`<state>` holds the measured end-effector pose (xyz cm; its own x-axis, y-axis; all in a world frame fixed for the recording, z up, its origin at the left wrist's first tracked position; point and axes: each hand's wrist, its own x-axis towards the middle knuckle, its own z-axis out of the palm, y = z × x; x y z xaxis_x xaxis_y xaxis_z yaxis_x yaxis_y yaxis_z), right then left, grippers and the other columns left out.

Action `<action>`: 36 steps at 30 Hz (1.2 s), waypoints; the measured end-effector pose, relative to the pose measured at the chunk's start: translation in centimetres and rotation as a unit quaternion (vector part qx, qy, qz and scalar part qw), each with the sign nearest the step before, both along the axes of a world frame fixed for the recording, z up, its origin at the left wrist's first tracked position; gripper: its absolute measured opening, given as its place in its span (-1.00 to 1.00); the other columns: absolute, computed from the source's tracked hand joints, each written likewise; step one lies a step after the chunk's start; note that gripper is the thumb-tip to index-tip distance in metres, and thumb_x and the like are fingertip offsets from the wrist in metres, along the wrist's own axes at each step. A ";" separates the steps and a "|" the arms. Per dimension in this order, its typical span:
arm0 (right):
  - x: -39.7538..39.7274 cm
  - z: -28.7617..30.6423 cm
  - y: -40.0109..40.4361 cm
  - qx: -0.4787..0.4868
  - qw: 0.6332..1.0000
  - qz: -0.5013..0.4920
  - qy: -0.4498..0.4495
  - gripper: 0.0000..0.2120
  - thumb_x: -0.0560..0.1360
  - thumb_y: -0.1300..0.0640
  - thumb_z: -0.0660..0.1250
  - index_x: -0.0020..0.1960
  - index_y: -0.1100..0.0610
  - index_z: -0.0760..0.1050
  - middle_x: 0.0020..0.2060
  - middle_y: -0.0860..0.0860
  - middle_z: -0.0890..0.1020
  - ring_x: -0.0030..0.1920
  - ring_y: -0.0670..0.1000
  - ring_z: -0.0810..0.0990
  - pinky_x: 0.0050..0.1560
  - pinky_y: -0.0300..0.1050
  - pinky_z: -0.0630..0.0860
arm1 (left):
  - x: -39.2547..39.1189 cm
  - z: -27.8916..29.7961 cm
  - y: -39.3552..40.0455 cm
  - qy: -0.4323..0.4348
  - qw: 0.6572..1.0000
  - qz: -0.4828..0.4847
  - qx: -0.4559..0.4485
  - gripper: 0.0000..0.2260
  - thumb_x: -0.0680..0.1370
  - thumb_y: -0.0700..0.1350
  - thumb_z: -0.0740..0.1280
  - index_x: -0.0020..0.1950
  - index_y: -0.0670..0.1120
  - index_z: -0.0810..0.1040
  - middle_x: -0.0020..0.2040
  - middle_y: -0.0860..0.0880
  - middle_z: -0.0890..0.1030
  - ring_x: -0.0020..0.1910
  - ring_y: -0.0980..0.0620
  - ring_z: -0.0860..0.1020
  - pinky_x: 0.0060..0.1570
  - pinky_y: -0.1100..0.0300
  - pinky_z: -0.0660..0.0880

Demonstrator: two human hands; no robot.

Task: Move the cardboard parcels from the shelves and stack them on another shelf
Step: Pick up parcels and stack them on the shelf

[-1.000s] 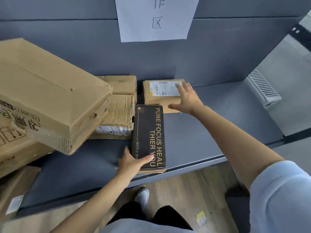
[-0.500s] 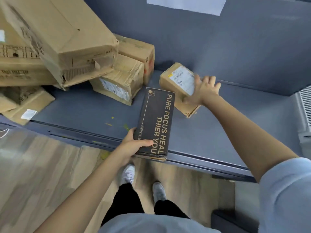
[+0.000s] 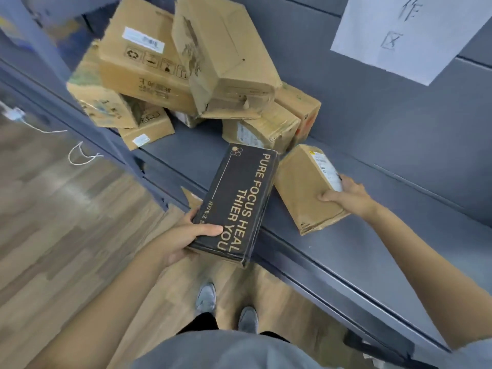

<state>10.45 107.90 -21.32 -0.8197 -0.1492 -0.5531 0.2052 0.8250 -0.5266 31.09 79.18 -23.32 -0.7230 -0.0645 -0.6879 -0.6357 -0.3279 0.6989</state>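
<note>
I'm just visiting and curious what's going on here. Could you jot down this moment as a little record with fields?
Setting: grey metal shelf above a wooden floor
Left hand: grips the near end of a black rectangular box with gold lettering
Right hand: holds a small brown cardboard parcel with a white label, tilted
Behind: heap of brown cardboard boxes
Wall: white paper sign

White paper sign (image 3: 407, 35) on grey wall; wood floor (image 3: 66, 222) w/ white cord (image 3: 82, 157).
</note>
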 end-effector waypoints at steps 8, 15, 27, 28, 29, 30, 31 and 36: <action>4.7 -1.4 -13.1 -0.123 0.967 0.217 -0.057 -0.23 0.10 -0.27 0.47 0.25 -0.13 0.36 0.18 -0.05 0.50 0.26 0.08 0.43 0.22 0.09 0.46 | 12.0 2.6 -6.6 0.046 0.959 0.242 -0.141 -0.12 -0.13 -0.08 0.55 0.20 0.05 0.45 -0.11 0.11 0.68 -0.24 0.17 0.65 -0.29 0.35 0.55; 11.7 -2.0 -25.8 -0.199 0.931 0.283 -0.119 -0.07 0.23 -0.19 0.50 0.47 0.04 0.19 0.33 -0.02 0.42 0.25 0.02 0.47 0.09 -0.07 0.51 | 22.8 1.9 -9.6 0.020 0.888 0.424 -0.178 -0.06 -0.15 -0.08 0.55 0.25 0.04 0.43 0.02 0.05 0.65 -0.20 0.13 0.66 -0.26 0.32 0.56; 18.5 -2.0 -46.1 -0.243 0.895 0.337 -0.162 -0.20 0.24 -0.13 0.46 0.41 0.02 0.30 0.20 0.02 0.53 0.18 0.04 0.53 0.22 0.03 0.50 | 28.0 0.0 -21.3 0.017 0.813 0.565 -0.139 -0.04 -0.13 -0.09 0.57 0.28 0.04 0.40 -0.13 0.02 0.71 -0.21 0.03 0.68 -0.29 0.23 0.57; 18.9 -2.1 -47.5 -0.253 0.894 0.330 -0.165 -0.23 0.26 -0.11 0.46 0.40 0.02 0.31 0.19 0.02 0.54 0.17 0.03 0.54 0.22 0.03 0.50 | 28.1 0.0 -22.5 0.019 0.811 0.569 -0.136 -0.02 -0.12 -0.09 0.58 0.30 0.03 0.39 -0.09 -0.02 0.70 -0.18 0.00 0.68 -0.24 0.19 0.57; 19.2 -2.2 -48.9 -0.263 0.894 0.321 -0.172 -0.26 0.27 -0.10 0.47 0.39 0.03 0.32 0.18 0.02 0.56 0.15 0.03 0.55 0.22 0.04 0.51 | 28.1 0.0 -23.7 0.021 0.809 0.572 -0.135 -0.01 -0.11 -0.10 0.59 0.32 0.02 0.38 -0.06 -0.05 0.69 -0.16 -0.01 0.68 -0.22 0.18 0.57; 19.5 -2.3 -50.3 -0.267 0.895 0.311 -0.177 -0.26 0.26 -0.10 0.47 0.37 0.03 0.33 0.17 0.01 0.57 0.14 0.02 0.57 0.22 0.04 0.51 | 28.1 0.0 -24.9 0.024 0.807 0.574 -0.135 -0.01 -0.10 -0.12 0.59 0.33 0.02 0.37 -0.05 -0.05 0.69 -0.17 0.00 0.68 -0.24 0.19 0.58; 19.9 -2.1 -51.5 -0.272 0.895 0.304 -0.182 -0.26 0.24 -0.11 0.47 0.36 0.03 0.35 0.16 0.01 0.58 0.13 0.02 0.57 0.22 0.06 0.51 | 28.0 0.0 -26.2 0.027 0.805 0.577 -0.136 -0.02 -0.08 -0.15 0.60 0.33 0.02 0.36 -0.05 -0.04 0.69 -0.19 0.03 0.68 -0.27 0.22 0.58; 20.5 -2.2 -59.0 -0.287 0.898 0.278 -0.182 -0.40 0.40 -0.01 0.46 0.36 0.01 0.30 0.14 -0.07 0.53 0.15 0.00 0.51 0.25 -0.01 0.43 | 27.1 0.3 -32.7 0.035 0.797 0.586 -0.141 -0.10 0.09 -0.22 0.55 0.40 0.01 0.31 0.02 -0.06 0.66 -0.19 0.04 0.66 -0.31 0.28 0.56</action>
